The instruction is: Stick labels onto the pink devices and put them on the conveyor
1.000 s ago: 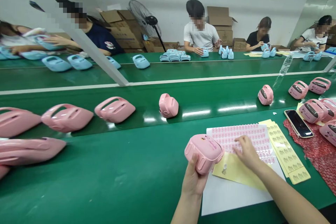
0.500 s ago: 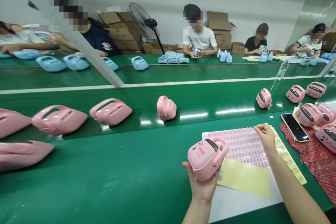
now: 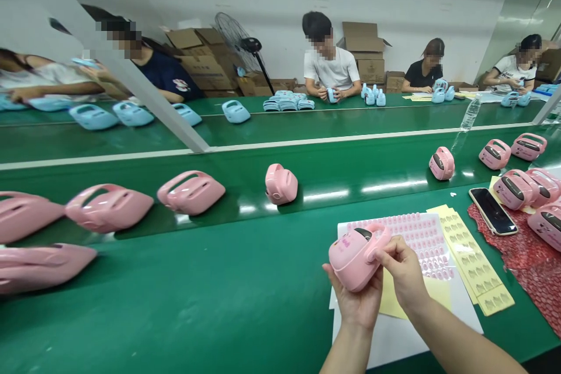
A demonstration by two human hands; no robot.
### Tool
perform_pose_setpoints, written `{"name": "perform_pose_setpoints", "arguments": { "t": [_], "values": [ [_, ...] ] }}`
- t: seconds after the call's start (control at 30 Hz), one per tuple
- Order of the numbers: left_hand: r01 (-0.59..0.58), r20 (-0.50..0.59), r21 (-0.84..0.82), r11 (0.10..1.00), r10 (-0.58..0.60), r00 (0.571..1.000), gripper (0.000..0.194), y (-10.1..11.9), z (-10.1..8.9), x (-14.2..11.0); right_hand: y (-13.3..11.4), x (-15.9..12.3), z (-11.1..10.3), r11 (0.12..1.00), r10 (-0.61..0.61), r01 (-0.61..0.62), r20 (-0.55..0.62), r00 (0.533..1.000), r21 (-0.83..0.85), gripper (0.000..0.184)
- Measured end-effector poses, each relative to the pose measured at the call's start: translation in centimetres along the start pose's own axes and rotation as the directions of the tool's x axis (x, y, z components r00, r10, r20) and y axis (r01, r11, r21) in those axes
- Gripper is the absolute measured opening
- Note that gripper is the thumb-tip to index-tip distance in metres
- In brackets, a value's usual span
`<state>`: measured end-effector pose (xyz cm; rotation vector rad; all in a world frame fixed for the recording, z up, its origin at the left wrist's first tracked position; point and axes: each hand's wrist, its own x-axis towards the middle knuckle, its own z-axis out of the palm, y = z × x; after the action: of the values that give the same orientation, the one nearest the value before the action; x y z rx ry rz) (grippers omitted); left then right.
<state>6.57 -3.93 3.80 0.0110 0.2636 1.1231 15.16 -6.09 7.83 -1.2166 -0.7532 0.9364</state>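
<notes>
My left hand [image 3: 360, 304] grips from below a pink plastic device with a carry handle [image 3: 353, 257], tilted, with a dark window and printed pattern on its face. My right hand [image 3: 401, 272] has thumb and fingertips pinched together against the round handle joint on the device's right side; anything between those fingertips is too small to make out. Under both hands lie a sheet of small pink oval stickers [image 3: 432, 245], a yellow paper [image 3: 438, 293] and white paper [image 3: 394, 350]. Right of them are yellow strips of clear stickers [image 3: 475, 263].
Several pink devices [image 3: 193, 193] stand along the left and middle, more [image 3: 517, 190] at right beside a phone [image 3: 493, 210] on red bubble wrap [image 3: 530, 269]. A slanted white post [image 3: 162, 108] and a bottle [image 3: 470, 114] stand farther back. Co-workers handle blue devices opposite.
My right hand has come left from the sticker sheet's upper right corner to the device's side. My left hand has shifted the device slightly right.
</notes>
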Motion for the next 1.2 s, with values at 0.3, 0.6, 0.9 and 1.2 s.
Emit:
{"name": "perform_pose_setpoints", "arguments": {
  "t": [0.3,0.6,0.9,1.2],
  "values": [
    [-0.003,-0.025,0.032,0.999,0.004,1.0,0.058,-0.5,-0.3,-0.1,0.5,-0.5,0.1,0.981,-0.148,0.136,-0.074,0.986,-0.139,0.027],
    [0.03,-0.06,0.036,0.999,-0.028,0.998,0.059,0.2,-0.4,-0.1,0.8,0.2,-0.5,0.907,-0.228,0.201,-0.029,0.973,-0.37,0.019],
    [0.007,0.022,0.226,0.974,-0.013,1.0,0.052,2.5,-1.8,-1.3,2.2,8.8,-9.0,0.819,-0.164,0.019,-0.203,0.965,-0.573,0.021],
    [-0.388,0.323,0.902,0.191,0.299,0.898,0.091,3.4,-0.2,-2.3,1.5,8.0,-8.9,0.934,-0.094,0.052,-0.104,0.99,-0.354,0.026]
  ]
}}
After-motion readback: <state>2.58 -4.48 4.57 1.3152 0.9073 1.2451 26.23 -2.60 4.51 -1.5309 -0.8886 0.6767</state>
